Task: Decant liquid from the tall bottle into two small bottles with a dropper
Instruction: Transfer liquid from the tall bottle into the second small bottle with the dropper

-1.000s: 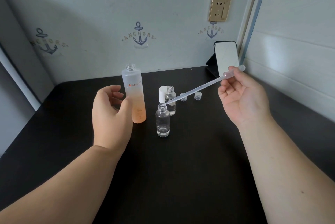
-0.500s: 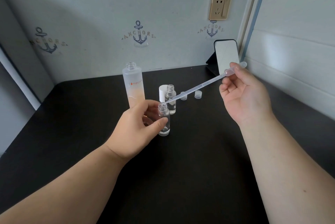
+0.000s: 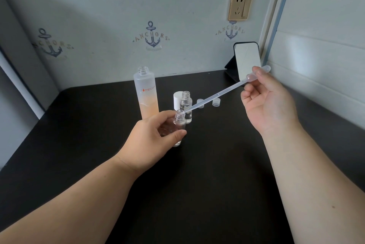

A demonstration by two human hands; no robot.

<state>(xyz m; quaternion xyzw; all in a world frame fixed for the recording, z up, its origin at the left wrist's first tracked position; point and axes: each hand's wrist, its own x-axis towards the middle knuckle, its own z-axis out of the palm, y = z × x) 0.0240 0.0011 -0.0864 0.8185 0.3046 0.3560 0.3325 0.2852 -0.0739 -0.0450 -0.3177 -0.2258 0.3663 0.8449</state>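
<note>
The tall frosted bottle (image 3: 146, 95), uncapped and half full of orange liquid, stands on the black table (image 3: 197, 184). My left hand (image 3: 156, 137) grips the nearer small clear bottle (image 3: 180, 120), which stands in front of the tall one. My right hand (image 3: 266, 99) pinches the bulb of a long clear plastic dropper (image 3: 217, 95); its tip rests at the mouth of the held small bottle. A second small clear bottle (image 3: 186, 105), holding some clear liquid, stands just behind.
A white cap (image 3: 177, 98) stands behind the second small bottle. Two small clear caps (image 3: 216, 102) lie to the right. A mirror on a stand (image 3: 246, 59) sits in the back right corner, under a wall socket (image 3: 239, 5).
My left hand left the tall bottle, moved right and took hold of the nearer small bottle. The dropper tip stayed at that bottle's mouth.
</note>
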